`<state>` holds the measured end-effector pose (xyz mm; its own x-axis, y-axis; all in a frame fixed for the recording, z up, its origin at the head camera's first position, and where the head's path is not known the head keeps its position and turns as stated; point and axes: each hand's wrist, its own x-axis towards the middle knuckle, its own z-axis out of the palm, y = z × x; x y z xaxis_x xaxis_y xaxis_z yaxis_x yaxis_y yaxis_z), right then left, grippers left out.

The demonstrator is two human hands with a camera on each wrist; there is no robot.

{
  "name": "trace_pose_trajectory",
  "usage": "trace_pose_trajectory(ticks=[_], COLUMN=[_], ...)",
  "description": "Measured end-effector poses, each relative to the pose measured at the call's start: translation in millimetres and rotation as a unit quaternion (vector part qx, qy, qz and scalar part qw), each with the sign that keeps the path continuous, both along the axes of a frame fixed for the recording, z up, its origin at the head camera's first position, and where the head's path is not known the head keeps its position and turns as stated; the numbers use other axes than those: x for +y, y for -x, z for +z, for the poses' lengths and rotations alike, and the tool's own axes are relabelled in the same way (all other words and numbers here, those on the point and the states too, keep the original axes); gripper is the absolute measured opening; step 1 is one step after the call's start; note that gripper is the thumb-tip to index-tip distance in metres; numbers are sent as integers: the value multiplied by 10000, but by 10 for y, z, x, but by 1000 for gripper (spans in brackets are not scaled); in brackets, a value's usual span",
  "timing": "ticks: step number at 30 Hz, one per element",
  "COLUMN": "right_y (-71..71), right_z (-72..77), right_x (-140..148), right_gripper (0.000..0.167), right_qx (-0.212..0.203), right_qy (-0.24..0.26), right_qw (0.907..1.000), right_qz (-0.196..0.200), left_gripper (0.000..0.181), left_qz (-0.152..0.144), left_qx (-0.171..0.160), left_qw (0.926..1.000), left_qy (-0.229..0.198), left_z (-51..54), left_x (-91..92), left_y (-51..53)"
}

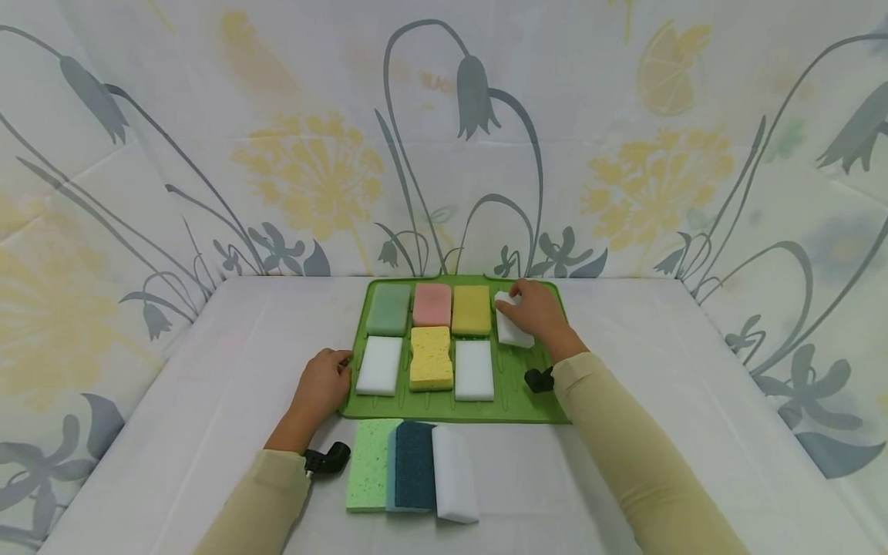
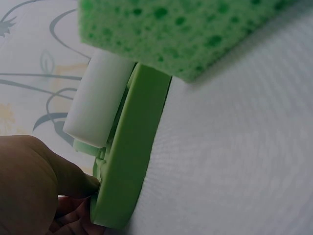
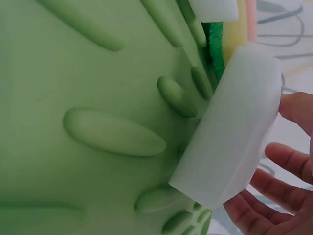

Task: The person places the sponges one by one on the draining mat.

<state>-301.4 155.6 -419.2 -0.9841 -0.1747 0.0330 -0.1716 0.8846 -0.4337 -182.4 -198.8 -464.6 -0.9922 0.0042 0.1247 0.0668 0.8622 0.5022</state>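
The left hand (image 1: 326,381) grips the left rim of a green ribbed tray (image 1: 541,401); in the left wrist view, its thumb lies on the rim (image 2: 132,147) and its fingers curl beside it. At the back right of the tray, the right hand (image 1: 541,310) holds a white sponge (image 1: 512,327) from above. The right wrist view has this white block (image 3: 234,127) tilted over the ribs, fingertips against its far side. In the tray's back row are a green sponge (image 1: 389,310), a pink one (image 1: 432,304) and a yellow one (image 1: 471,310).
Nearer in the tray lie a white sponge (image 1: 379,366), a yellow notched sponge (image 1: 431,359) and another white one (image 1: 475,371). In front of the tray stand a light green sponge (image 1: 368,466), a dark blue one (image 1: 414,466) and a white one (image 1: 454,474). Patterned cloth hangs behind.
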Motion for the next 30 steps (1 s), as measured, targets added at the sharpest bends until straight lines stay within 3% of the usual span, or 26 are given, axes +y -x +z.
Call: trace_pose_trajectory(ticks=[14,30], right_y=[199,239], right_z=[-84,-115], right_x=[-64,-122], right_gripper=[51,49], right_qx=[-220,-179], right_qy=[-84,-357], right_qw=[9996,9991], right_qz=[-124,-125], left_gripper=[32,32], left_qz=[22,58], left_qx=[-96,-101], left_qw=[10000,9999], left_qy=[-10,-14], left_z=[10,-8], left_x=[6,-3], left_y=[-1,18])
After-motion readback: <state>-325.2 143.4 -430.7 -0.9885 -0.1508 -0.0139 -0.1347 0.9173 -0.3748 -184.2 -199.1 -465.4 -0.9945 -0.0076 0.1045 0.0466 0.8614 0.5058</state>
